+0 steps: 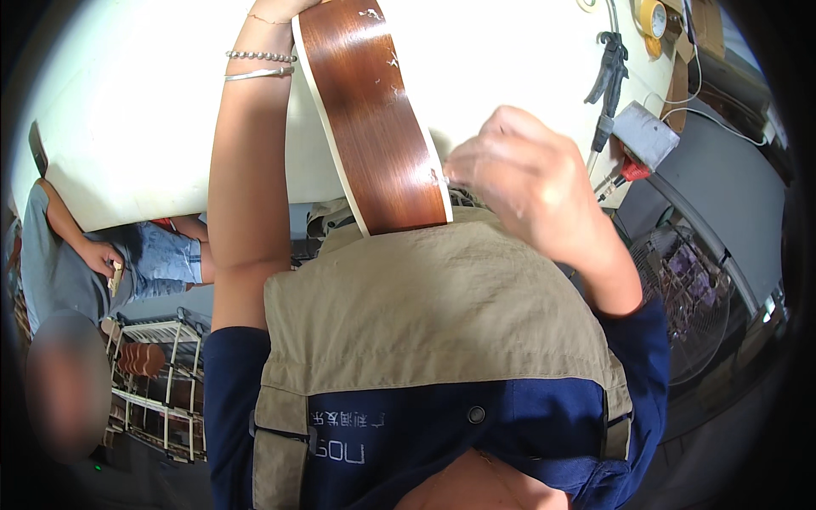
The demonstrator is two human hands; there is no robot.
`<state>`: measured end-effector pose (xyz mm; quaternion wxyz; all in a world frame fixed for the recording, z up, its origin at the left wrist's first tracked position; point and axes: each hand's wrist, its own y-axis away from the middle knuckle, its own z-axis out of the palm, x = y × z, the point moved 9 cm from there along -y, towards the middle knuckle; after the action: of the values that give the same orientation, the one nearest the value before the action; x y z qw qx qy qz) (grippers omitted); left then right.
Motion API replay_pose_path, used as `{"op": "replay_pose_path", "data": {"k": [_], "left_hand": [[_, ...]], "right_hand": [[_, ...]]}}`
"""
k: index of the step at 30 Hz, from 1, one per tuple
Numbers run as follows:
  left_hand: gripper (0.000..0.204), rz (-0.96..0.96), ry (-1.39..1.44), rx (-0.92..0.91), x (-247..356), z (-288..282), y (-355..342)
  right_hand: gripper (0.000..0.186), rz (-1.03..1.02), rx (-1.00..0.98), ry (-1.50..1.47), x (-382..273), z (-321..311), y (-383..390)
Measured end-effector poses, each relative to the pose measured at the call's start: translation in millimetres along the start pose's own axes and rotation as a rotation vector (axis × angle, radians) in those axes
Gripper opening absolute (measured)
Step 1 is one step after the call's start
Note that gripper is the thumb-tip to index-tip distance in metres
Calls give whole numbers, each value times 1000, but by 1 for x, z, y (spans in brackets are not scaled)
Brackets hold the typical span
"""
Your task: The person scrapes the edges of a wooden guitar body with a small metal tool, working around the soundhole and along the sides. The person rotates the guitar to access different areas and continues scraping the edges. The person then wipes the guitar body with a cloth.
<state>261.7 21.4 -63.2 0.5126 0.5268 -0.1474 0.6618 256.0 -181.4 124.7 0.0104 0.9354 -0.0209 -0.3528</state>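
Note:
A brown wooden instrument body, like that of a small guitar, stands on edge against my apron, its curved side facing up. Pale binding runs along both rims, and whitish flakes or shiny patches dot the wood. My left hand is at the far end of the body, by its left rim; its fingers are cut off by the upper edge of the picture. Close to the right rim, my right hand is blurred by motion, fingers curled into a pinch. What the fingertips hold, if anything, is too smeared to make out.
A white worktable spreads ahead. On its right lie a black air blow gun, a grey-white block and a yellow tape roll. A fan stands at right. At left are another person and a rack.

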Motion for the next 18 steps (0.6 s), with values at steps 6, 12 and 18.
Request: {"op": "replay_pose_path", "data": {"k": [6,12,18], "left_hand": [[34,-35,16,-26,-6,-1,1],[36,-10,-71,-59,-13,-12,-6],[35,-66,168,-56,-11,-5,12]], "right_hand": [[17,-11,-38,-218,5,8,17],[5,76,-77,-153,39,15,-32],[14,-78,3,-150,-8,8,23]]}}
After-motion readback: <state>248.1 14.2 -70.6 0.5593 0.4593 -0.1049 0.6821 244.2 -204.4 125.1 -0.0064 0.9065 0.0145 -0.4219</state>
